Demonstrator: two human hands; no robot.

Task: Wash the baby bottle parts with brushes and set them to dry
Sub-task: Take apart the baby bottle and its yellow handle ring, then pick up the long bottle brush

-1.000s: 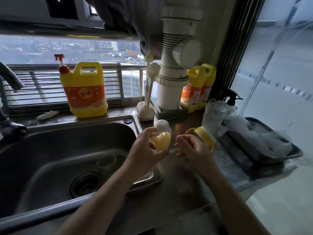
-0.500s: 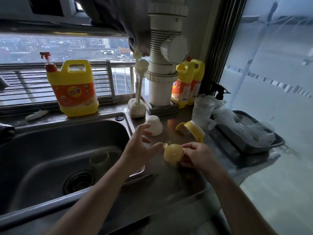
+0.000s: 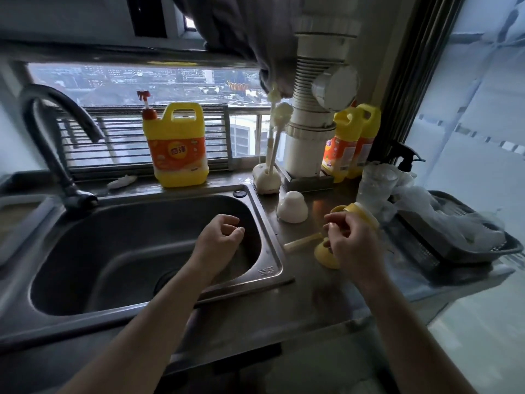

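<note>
One yellow bottle part lies beneath fingers of the right hand.

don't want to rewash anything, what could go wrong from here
The pale tube lies loose on the counter near the sink rim; the left hand could knock it into the basin. The yellow nipple sits on the bare counter under the right hand, so it may pick up grime. The clear bottle stands among crumpled plastic and might tip.
</note>
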